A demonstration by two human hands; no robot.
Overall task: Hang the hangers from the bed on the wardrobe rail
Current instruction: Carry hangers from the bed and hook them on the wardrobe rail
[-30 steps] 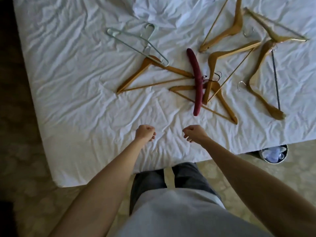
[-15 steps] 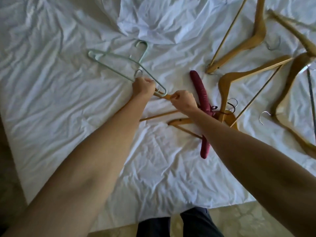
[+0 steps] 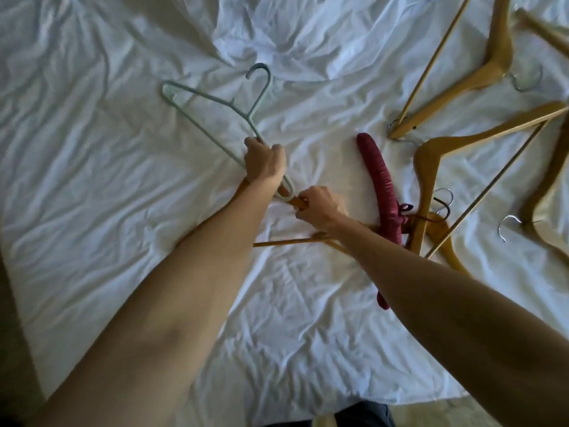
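At frame centre the left hand (image 3: 265, 163) curls around the pale green wire hanger (image 3: 215, 103), which stretches toward the upper left over the white sheet (image 3: 92, 180). Just beside it, the right hand (image 3: 320, 208) grips a wooden hanger (image 3: 295, 201). A padded maroon hanger (image 3: 380, 177) and more wooden hangers (image 3: 489, 72) lie right, all on the bed.

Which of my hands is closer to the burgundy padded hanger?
Right. The right hand grips a wooden hanger just left of the burgundy padded hanger; the left hand is farther left, holding the pale green hanger.
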